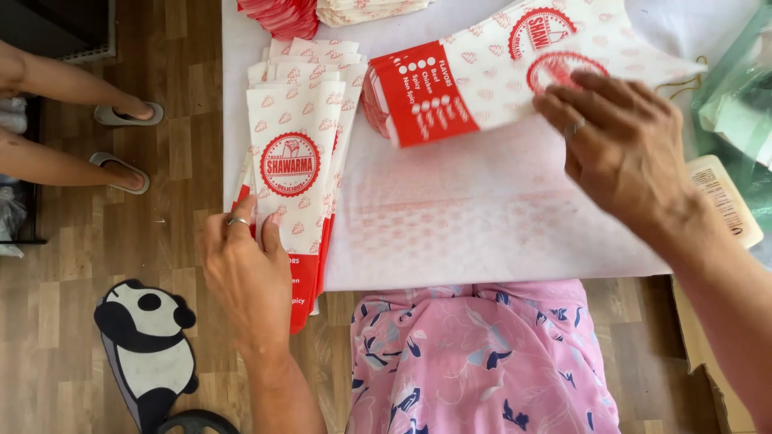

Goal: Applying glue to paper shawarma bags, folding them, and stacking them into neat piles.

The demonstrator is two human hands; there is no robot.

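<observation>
Bags at nine o'clock are lying pinned under the left hand, the right hand is pressing the two-o'clock stack open-fingered, possibly fanning it loose.

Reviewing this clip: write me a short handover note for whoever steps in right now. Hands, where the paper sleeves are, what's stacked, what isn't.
Left hand: flat on the fanned stack of sleeves at the left edge of the white sheet, pinning its lower end.
Right hand: fingers resting on a single sleeve lying across the second pile, upper middle.
More bundles sit at the far edge.
Done: a good number already fanned on the left stack.
Left: the right pile and the far bundles are still apart from it.
</observation>
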